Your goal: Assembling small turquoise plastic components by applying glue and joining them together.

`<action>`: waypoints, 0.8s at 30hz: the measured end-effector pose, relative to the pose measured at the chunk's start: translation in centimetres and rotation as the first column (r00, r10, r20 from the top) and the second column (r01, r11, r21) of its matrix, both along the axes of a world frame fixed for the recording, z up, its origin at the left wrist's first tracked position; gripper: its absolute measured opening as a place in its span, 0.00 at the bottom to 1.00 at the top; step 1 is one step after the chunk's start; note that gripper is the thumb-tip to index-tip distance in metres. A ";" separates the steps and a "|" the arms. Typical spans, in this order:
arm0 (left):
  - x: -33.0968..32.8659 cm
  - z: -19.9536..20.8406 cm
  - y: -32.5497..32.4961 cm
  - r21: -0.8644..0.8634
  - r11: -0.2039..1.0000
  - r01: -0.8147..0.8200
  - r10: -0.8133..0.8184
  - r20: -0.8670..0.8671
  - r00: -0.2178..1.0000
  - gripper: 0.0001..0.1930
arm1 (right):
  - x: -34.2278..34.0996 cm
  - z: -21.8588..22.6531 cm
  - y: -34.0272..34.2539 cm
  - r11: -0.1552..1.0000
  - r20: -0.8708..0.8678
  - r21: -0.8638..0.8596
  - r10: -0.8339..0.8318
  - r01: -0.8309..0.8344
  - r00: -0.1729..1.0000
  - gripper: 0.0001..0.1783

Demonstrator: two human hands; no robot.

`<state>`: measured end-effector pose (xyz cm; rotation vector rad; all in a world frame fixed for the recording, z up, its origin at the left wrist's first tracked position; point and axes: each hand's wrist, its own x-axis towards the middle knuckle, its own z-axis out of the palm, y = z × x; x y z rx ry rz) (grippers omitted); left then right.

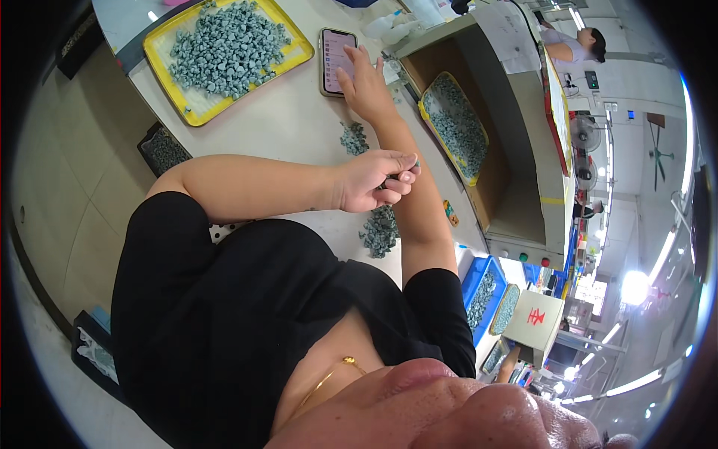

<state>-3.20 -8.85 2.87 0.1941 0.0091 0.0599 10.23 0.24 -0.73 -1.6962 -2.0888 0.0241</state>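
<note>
My left hand (378, 181) is closed in front of my right forearm. Small grey-green stone chips show between its thumb and curled fingers, partly hidden. My right hand (368, 88) is stretched out over the right side of a phone (330, 56) lying on the table, its screen lit. The fingers are apart with nothing held in them, and the thumb lies on or just above the screen. Near my left fist, two small heaps of the same chips lie on the table: one heap (354, 139) beyond it and another heap (380, 232) nearer my body.
A yellow-rimmed tray (303, 52) of stone chips sits at the far left. Inside an open-fronted box (516, 150) stands another yellow-rimmed tray (476, 179). A blue bin (470, 288) of stones is at the right. Another person (568, 49) is in the background.
</note>
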 end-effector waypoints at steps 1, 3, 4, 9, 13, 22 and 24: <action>0.0 -0.1 0.1 -0.003 1.000 0.004 -0.004 -0.005 1.000 0.11 | 0.0 0.1 0.3 0.999 0.064 -0.054 -0.002 0.005 0.998 0.25; 0.1 -0.3 0.1 -0.009 1.000 0.006 -0.006 -0.012 1.000 0.11 | 0.0 0.2 0.5 0.994 0.127 -0.110 0.003 0.011 0.992 0.25; 0.2 -0.4 0.0 -0.017 1.000 0.008 -0.009 -0.033 0.999 0.11 | -0.1 0.1 0.4 0.999 0.104 -0.047 -0.012 0.017 0.994 0.25; 0.0 -0.4 -0.2 -0.006 1.000 0.022 -0.022 -0.046 0.999 0.11 | 0.4 0.3 0.1 0.999 -0.018 0.025 -0.044 0.044 0.999 0.26; -0.1 -0.4 -0.4 -0.017 0.999 0.051 -0.052 -0.085 0.995 0.11 | 0.7 0.4 -0.7 0.998 -0.044 0.017 -0.055 0.055 0.998 0.25; 0.0 -0.4 -0.6 -0.005 0.999 0.046 -0.046 -0.065 0.997 0.11 | -0.3 0.5 -0.7 0.997 -0.054 0.019 0.082 -0.081 0.995 0.21; -0.1 -0.5 -0.6 -0.006 0.999 0.044 -0.044 -0.057 0.997 0.12 | -0.9 0.7 -0.6 0.992 -0.062 0.011 0.130 -0.130 0.990 0.21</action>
